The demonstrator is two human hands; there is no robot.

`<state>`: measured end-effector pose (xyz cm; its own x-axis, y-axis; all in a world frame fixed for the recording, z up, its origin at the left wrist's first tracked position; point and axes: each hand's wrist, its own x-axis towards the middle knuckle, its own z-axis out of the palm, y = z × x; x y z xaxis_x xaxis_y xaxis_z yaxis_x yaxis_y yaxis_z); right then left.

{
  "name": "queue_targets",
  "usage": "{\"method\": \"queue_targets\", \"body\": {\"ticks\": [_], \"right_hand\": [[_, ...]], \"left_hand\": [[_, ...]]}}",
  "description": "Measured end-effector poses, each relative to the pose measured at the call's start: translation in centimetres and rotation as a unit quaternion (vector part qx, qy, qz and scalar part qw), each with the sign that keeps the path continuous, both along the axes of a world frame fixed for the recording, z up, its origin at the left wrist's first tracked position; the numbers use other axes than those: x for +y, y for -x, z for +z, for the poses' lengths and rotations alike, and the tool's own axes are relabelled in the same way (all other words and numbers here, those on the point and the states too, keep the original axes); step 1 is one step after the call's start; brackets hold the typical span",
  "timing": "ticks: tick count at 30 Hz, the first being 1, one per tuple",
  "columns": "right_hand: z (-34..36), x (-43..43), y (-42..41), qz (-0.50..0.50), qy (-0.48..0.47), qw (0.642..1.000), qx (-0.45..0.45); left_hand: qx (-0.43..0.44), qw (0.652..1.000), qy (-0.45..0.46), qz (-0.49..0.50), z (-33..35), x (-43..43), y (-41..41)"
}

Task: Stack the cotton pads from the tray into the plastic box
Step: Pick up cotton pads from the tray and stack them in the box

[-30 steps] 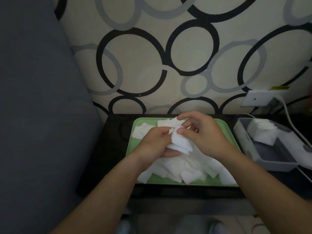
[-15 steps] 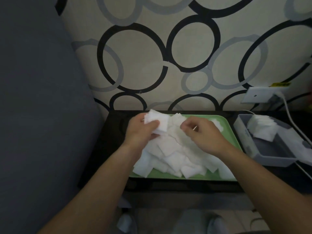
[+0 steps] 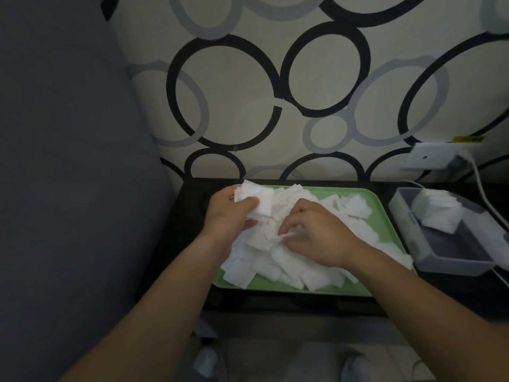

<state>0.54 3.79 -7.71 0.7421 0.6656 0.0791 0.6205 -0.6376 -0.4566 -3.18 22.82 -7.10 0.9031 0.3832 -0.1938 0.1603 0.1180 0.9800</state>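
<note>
A green tray [image 3: 382, 213] on a dark table holds a loose heap of white square cotton pads [image 3: 272, 263]. My left hand [image 3: 228, 216] hovers over the tray's far left corner, shut on a small stack of pads [image 3: 257, 198]. My right hand [image 3: 316, 232] lies on the middle of the heap, fingertips pinching the edge of one pad [image 3: 286, 236]. To the right stands the grey plastic box [image 3: 451, 260], with a pile of pads [image 3: 435, 210] in its far end.
The dark table [image 3: 192, 216] ends at a wall with a ring pattern. A dark grey cushion [image 3: 68, 188] fills the left side. A wall socket [image 3: 429, 158] with a white cable [image 3: 480, 180] sits behind the box. The floor shows below the table's front edge.
My hands have separated: the left has carried its pad stack to the tray's far left, and the right has dropped onto the heap and pinched a pad.
</note>
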Motion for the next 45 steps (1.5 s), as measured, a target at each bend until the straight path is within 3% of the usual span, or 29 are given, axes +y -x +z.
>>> {"method": "queue_targets", "body": {"ticks": [2, 6, 13, 17, 22, 24, 29, 34, 45], "right_hand": [[0.3, -0.1, -0.2, -0.046, -0.11, 0.992, 0.049], [1.6, -0.9, -0.7, -0.139, -0.291, 0.931, 0.171], [1.0, -1.3, -0.7, -0.161, -0.279, 0.912, 0.253], [1.4, -1.7, -0.8, -0.167, -0.342, 0.87, 0.315], [1.6, -2.1, -0.9, -0.159, -0.406, 0.814, 0.383], [1.5, -2.0, -0.9, -0.165, -0.403, 0.815, 0.382], [1.4, -1.9, -0.8, -0.174, -0.332, 0.879, 0.297], [1.6, -1.5, -0.6, -0.151, -0.362, 0.86, 0.326], [1.7, -2.8, -1.2, -0.078, -0.315, 0.897, 0.299]], "left_hand": [[0.001, 1.0, 0.005, 0.004, -0.1, 0.1, 0.0], [0.004, 1.0, 0.007, -0.006, -0.2, 0.1, 0.1], [0.011, 1.0, 0.002, -0.004, -0.3, -0.9, 0.0], [0.021, 1.0, 0.009, -0.011, 0.0, -1.1, 0.0], [0.044, 0.993, 0.017, -0.108, 0.0, -2.1, 0.4], [0.047, 0.99, 0.024, -0.13, 0.0, -2.5, 0.5], [0.041, 0.987, 0.05, -0.149, 0.2, -2.7, 0.4], [0.046, 0.986, 0.042, -0.152, 0.0, -2.6, 0.3], [0.058, 0.983, 0.011, -0.176, 0.1, -1.7, 0.3]]}}
